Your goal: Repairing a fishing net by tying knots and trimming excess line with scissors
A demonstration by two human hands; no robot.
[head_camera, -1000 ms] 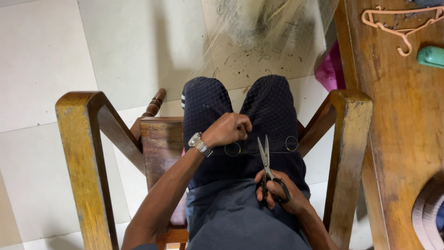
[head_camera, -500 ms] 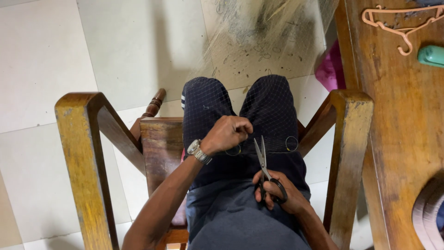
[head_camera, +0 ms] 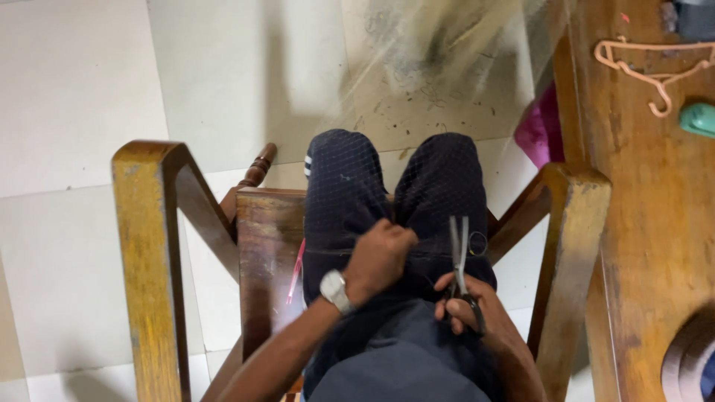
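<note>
Floor (head_camera: 82,89): pale square tiles, thin grout lines; dusty, scuffed patch with dark specks at top centre. Wooden chair (head_camera: 149,246): worn yellowish-brown armrests both sides, turned leg visible. Wooden tabletop (head_camera: 648,223) at right, scratched. Light even, soft shadows on tiles.
</note>
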